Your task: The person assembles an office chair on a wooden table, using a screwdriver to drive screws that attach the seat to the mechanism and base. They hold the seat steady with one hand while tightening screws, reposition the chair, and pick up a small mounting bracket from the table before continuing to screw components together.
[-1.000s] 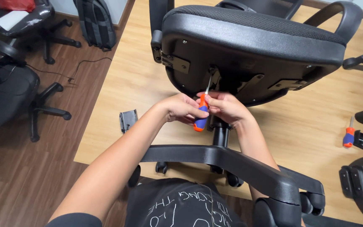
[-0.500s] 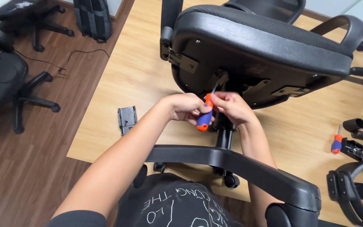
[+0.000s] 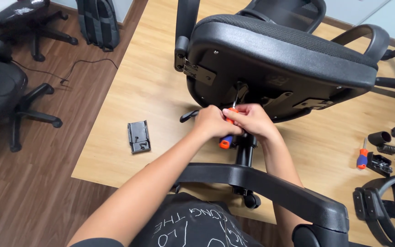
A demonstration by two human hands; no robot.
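While both hands grip the screwdriver (image 3: 227, 132), left hand (image 3: 212, 122) and right hand (image 3: 251, 121) with fingers closed around it, its tip sits under the chair seat (image 3: 270, 59). Best to keep it straight and push firmly while turning.

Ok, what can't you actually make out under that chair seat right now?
Head view only:
- Screwdriver tip: lost in the dark recess under the chair seat.
- Its handle: mostly covered by the left hand and right hand.
- Parts at the right edge: cut off, too small to identify.
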